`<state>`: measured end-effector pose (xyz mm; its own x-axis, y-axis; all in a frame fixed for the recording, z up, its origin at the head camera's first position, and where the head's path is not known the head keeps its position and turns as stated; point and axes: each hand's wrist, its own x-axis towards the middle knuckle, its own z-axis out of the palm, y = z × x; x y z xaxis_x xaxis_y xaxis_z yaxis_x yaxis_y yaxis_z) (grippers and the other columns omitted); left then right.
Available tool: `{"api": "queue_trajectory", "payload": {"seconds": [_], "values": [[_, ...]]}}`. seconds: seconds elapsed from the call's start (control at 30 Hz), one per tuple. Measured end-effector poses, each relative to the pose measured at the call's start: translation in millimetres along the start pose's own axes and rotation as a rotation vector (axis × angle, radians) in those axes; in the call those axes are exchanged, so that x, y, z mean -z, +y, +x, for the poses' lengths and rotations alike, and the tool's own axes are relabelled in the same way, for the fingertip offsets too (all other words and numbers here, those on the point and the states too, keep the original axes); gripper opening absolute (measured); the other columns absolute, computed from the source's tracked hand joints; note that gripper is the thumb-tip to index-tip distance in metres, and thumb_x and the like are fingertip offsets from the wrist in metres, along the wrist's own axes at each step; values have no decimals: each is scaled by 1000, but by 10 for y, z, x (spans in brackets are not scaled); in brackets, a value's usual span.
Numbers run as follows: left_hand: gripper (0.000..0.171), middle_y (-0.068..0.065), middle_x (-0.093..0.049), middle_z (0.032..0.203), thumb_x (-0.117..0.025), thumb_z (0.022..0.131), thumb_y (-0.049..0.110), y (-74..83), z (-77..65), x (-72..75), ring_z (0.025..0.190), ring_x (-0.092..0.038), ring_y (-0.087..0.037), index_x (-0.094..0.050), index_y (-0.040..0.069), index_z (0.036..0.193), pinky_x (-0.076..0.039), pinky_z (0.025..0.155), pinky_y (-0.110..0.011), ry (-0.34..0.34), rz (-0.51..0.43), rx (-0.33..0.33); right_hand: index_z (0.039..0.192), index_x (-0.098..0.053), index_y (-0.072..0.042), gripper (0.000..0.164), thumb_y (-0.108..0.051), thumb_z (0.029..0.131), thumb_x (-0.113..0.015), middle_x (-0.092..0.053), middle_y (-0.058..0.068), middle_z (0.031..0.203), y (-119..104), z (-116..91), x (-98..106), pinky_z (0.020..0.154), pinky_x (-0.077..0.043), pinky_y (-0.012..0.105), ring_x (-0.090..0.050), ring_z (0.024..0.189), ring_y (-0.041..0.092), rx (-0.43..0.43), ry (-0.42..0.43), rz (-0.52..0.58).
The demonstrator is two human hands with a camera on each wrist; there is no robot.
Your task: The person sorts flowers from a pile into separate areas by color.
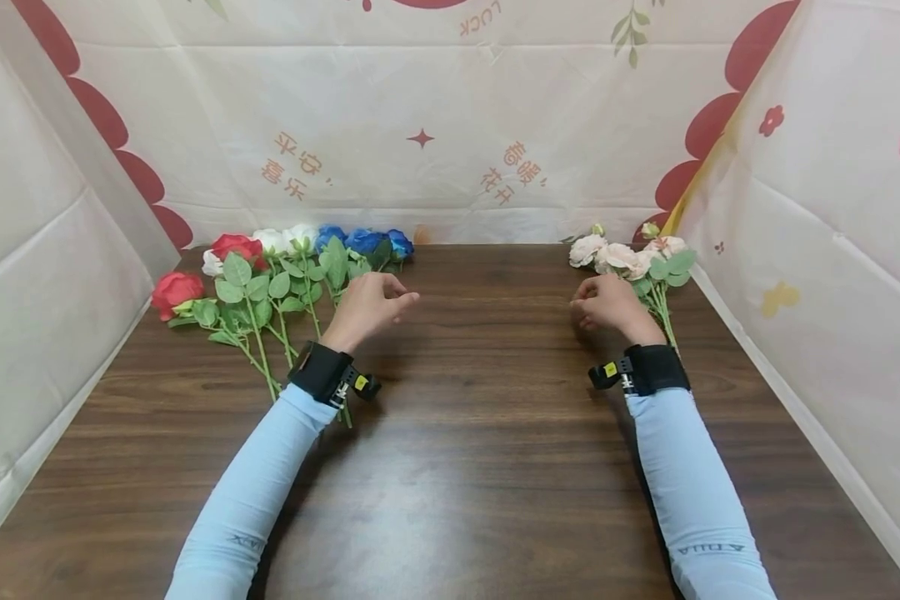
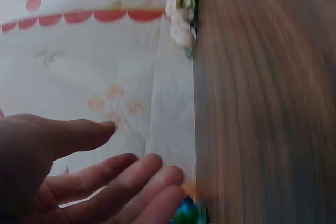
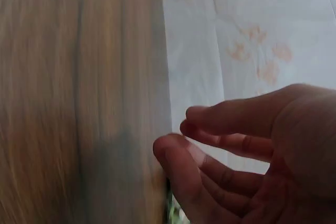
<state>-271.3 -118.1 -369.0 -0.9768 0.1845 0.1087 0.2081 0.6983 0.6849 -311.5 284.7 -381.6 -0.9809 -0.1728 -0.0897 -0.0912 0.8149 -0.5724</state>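
My left hand (image 1: pixel 367 308) hovers at the right end of a row of artificial flowers, just in front of the blue flowers (image 1: pixel 363 242). Its fingers are relaxed and hold nothing, as the left wrist view confirms. Red roses (image 1: pixel 176 292) and white flowers (image 1: pixel 273 242) lie further left, stems toward me, partly hidden by my left arm. On the right, my right hand (image 1: pixel 611 307) is held over the near side of the pale pink flowers (image 1: pixel 615 257). In the right wrist view its fingers bend loosely, thumb apart from the forefinger, with nothing between them.
Everything lies on a dark wood-grain table (image 1: pixel 450 400). A pale printed cloth (image 1: pixel 450 100) hangs along the back edge, and similar sheets close off both sides. Green leaves (image 1: pixel 678 262) and stems spread from the pale pink bunch under my right wrist.
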Motion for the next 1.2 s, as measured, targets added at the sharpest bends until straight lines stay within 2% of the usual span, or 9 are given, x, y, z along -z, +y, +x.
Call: {"api": "queue_trajectory", "payload": {"seconds": [0.1,0.2,0.33,0.43,0.5,0.57,0.77,1.07,1.2], "values": [[33,-16,-79,89,-70,99,37,-125,28,97,74,-74,-27,-77,8,114,-54,64,-35,1,61,58,104,-71,4,17,-9,100,-61,-76,22,94,-126,5,-94,60,-61,29,-73,64,15,31,-25,-3],[29,-12,-76,80,-73,97,34,-252,48,201,64,-68,-22,-80,7,105,-50,58,-32,24,138,99,104,-72,1,15,-9,99,-62,-77,21,97,-256,-9,-182,60,-60,30,-73,67,17,55,-47,-28],[29,-1,-59,58,-78,93,29,-383,63,320,52,-51,-16,-79,4,80,-38,52,-29,17,215,143,102,-73,-2,12,-10,99,-65,-78,18,98,-451,-37,-306,62,-60,29,-72,69,17,98,-66,-69],[41,4,-39,48,-82,89,27,-442,77,365,47,-39,-16,-65,6,58,-32,49,-30,-2,272,169,101,-73,-4,11,-12,99,-66,-78,16,98,-605,-65,-401,62,-59,29,-71,70,17,135,-88,-91],[47,6,-35,47,-83,88,26,-467,84,372,46,-38,-15,-57,11,52,-32,48,-29,-25,299,189,102,-73,-5,11,-13,99,-66,-79,14,99,-702,-89,-454,61,-57,29,-70,69,17,165,-99,-112],[50,5,-34,47,-84,87,26,-488,91,361,45,-40,-15,-52,13,51,-34,48,-29,-58,319,205,102,-73,-5,11,-14,100,-66,-79,13,99,-787,-121,-492,60,-54,28,-69,68,16,193,-106,-133],[42,0,-53,48,-85,85,23,-531,111,271,49,-58,-20,-58,12,55,-44,50,-32,-99,353,209,104,-76,-6,12,-14,99,-69,-79,13,98,-988,-228,-529,60,-51,29,-68,67,15,274,-91,-177],[45,3,-27,54,-66,91,6,-531,83,255,49,-38,-19,-38,16,56,-33,48,-31,-83,392,226,101,-77,-8,10,-15,98,-70,-79,12,104,-1163,-296,-532,67,-52,34,-70,79,21,344,-68,-216],[41,1,-36,51,-59,91,2,-539,72,284,46,-41,-19,-43,15,56,-35,46,-29,-78,353,218,101,-76,-9,9,-15,98,-70,-79,12,104,-1142,-269,-565,67,-51,33,-69,78,20,347,-71,-218]]}}
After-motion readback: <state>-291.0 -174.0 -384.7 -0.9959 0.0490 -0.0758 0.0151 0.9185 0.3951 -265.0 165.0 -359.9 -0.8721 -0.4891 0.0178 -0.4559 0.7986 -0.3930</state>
